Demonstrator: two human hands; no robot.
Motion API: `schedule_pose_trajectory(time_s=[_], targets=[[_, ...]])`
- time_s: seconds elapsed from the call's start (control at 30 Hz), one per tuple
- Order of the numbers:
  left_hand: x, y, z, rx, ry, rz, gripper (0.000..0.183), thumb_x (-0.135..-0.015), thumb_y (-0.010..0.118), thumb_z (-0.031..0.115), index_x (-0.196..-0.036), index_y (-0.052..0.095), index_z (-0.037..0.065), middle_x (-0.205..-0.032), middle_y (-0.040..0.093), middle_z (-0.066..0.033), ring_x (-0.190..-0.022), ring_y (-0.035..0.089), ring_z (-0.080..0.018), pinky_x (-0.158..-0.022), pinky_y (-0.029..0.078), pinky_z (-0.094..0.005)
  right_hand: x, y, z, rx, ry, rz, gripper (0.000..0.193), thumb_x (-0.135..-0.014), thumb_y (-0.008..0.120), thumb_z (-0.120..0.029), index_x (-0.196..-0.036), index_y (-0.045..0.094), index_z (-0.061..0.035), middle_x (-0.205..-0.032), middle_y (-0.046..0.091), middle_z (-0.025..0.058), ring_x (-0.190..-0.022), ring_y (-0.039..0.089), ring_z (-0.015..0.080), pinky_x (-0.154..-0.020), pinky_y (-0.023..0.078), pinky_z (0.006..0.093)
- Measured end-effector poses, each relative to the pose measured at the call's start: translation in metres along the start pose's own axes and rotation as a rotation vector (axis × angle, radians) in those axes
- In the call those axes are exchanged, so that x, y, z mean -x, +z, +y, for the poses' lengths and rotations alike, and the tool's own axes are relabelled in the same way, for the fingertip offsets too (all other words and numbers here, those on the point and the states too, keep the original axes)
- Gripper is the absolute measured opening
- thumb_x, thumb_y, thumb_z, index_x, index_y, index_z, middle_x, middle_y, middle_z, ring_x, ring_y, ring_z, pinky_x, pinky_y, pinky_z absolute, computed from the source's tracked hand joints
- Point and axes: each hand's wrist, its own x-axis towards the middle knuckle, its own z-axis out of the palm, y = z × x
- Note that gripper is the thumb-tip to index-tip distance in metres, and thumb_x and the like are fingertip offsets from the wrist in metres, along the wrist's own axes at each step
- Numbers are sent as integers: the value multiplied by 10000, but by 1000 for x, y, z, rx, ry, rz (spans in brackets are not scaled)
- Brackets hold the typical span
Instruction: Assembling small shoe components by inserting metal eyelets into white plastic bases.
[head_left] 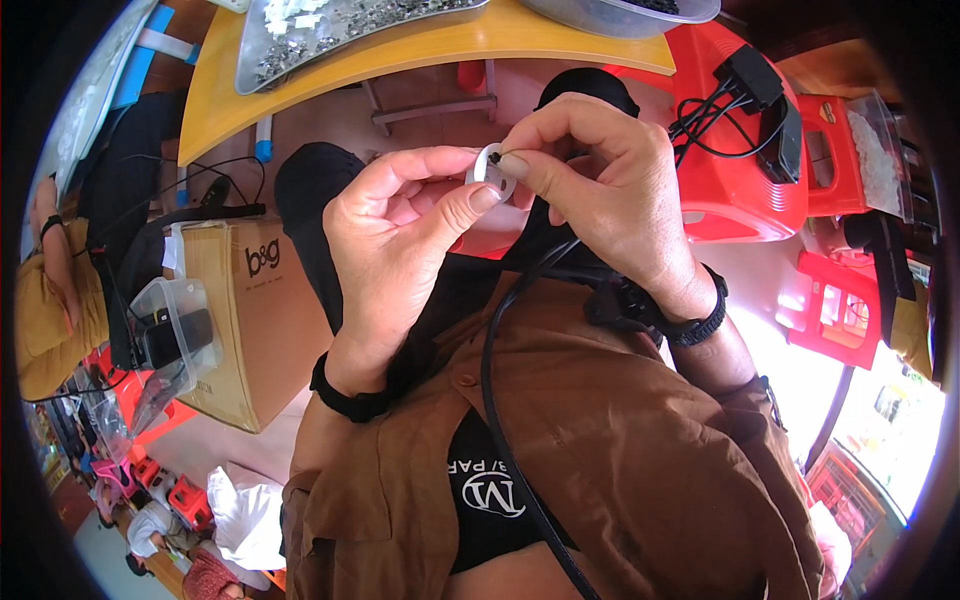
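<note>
Above my lap, my left hand (385, 235) grips a small white ring-shaped plastic piece (481, 165) between thumb and fingers. My right hand (615, 190) pinches at the upper right of this piece, where a tiny black part (494, 157) shows by the thumb tip. What exactly the black part is, I cannot make out. Both hands touch near the white piece, and the fingers hide some of it.
Ahead is a yellow table (560, 42) with a metal tray (243, 68) of small parts and a grey bowl (610, 18). A red stool (745, 215) at right carries black adapters (752, 78). A cardboard box (275, 320) stands left, near another person. A black cable (490, 400) crosses my front.
</note>
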Motion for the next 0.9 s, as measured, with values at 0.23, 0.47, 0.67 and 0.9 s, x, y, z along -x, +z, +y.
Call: schedule_pose_trajectory(time_s=[0.23,0.47,0.67,0.9], targets=[[1,-3,-7,-36,9,28,222,-792,716,-3,-994,635,-46,-928,674,-112,-807,639,-115,-630,507,-193,-2,6,10,-59,-51,22,96,-754,723,-62,-820,677,-9,-729,604,33,-574,525,61,-510,421,208],[-2,-5,-11,-52,-3,32,223,-794,718,6,-997,639,-40,-924,674,-104,-800,639,-107,-611,496,-186,-1,12,20,61,-235,87,76,-748,707,-34,-818,679,-30,-744,606,42,-601,573,107,-529,453,231],[-1,-4,-16,-48,-5,29,228,-796,719,12,-1001,634,-40,-934,673,-111,-820,645,-119,-624,499,-185,2,12,24,20,-184,77,106,-731,718,-14,-817,667,-49,-773,615,44,-646,604,133,-562,487,243],[-3,0,-20,80,14,50,250,-800,697,-27,-1028,595,-24,-1007,650,-119,-924,627,-142,-797,510,-258,-3,14,30,-149,-77,92,144,-760,732,-42,-881,655,-24,-793,630,22,-664,592,72,-594,489,210]])
